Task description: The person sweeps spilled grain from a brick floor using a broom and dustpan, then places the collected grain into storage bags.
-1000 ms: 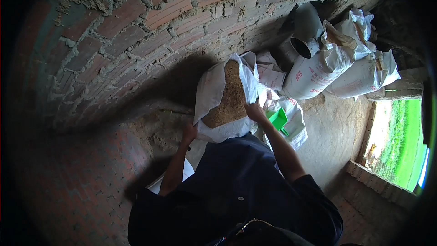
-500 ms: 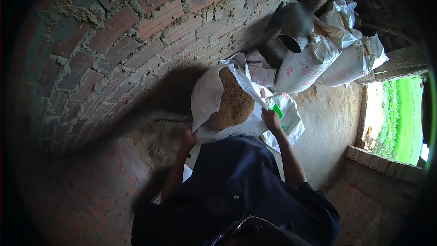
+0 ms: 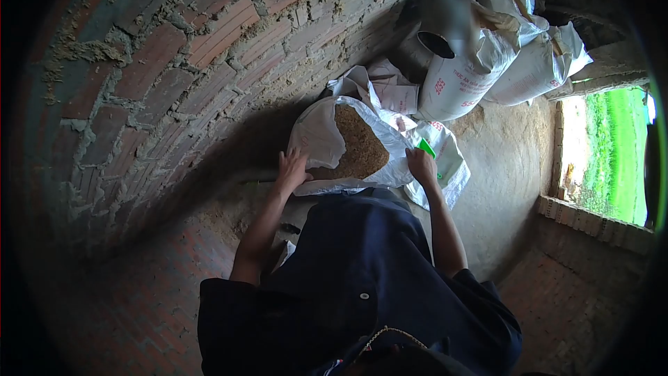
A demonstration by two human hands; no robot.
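A white woven sack (image 3: 316, 136) stands open in front of me, filled with brown husk-like grain (image 3: 358, 150). My left hand (image 3: 292, 169) grips the sack's left rim. On the sack's right rim, my right hand (image 3: 421, 166) holds the cloth. A green plastic scoop (image 3: 426, 147) peeks out just beyond my right hand, mostly hidden by it. My dark blue shirt fills the lower middle of the view.
A rough brick wall (image 3: 174, 63) curves behind the sack. Several full white sacks (image 3: 480, 76) and a dark metal pipe (image 3: 438, 28) are piled at the upper right. Empty white bags (image 3: 449, 167) lie on the dirt floor. A low brick ledge (image 3: 591, 226) borders a bright green opening.
My left hand has moved up from the sack's lower edge onto its left rim. The sack's mouth has been pulled wider and lower, and my view has shifted a little.
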